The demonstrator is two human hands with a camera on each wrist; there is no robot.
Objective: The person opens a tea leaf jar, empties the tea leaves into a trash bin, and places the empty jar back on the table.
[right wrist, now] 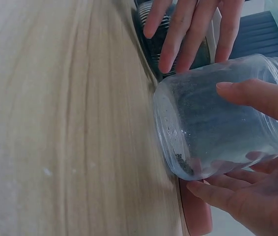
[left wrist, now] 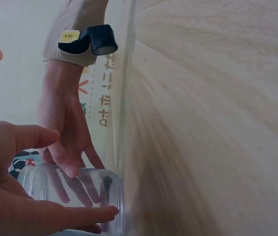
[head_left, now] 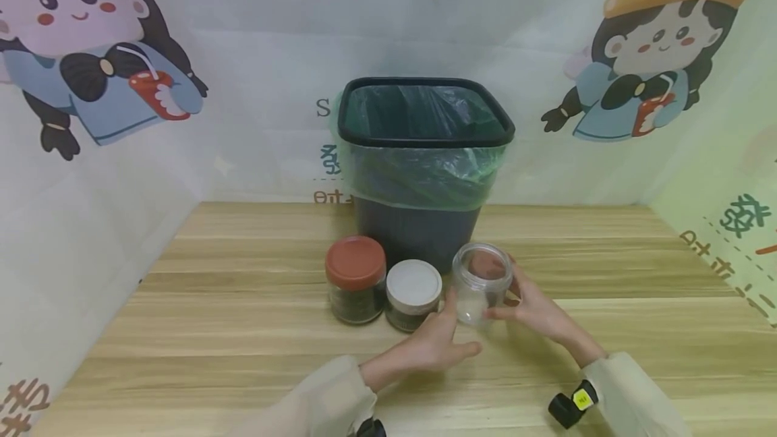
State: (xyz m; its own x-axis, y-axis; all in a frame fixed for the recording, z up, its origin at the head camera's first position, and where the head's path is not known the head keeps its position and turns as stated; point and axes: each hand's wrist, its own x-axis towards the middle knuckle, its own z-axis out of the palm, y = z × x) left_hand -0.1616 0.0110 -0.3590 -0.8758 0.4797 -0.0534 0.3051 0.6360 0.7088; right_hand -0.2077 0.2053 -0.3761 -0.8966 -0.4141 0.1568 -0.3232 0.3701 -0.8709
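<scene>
A clear, lidless jar (head_left: 476, 299) stands in front of the bin's right side. My right hand (head_left: 537, 309) grips it from the right, the thumb (right wrist: 252, 96) on its near side and the fingers around the back. Small dark bits (right wrist: 183, 164) lie inside the jar near its base. From the left, my left hand (head_left: 434, 346) reaches in with fairly straight fingers (right wrist: 171, 49) at the jar's left side; whether they press it I cannot tell. Beside that hand sits a dark jar with a white lid (head_left: 414, 285). Left of it is a larger dark jar with a red lid (head_left: 355, 263).
Behind the jars stands a dark bin (head_left: 419, 228) lined with a green bag (head_left: 425, 177). A reddish flat piece (right wrist: 198, 211) shows behind the clear jar. The wooden table (head_left: 243, 315) is bordered by printed cloth walls (head_left: 261, 73).
</scene>
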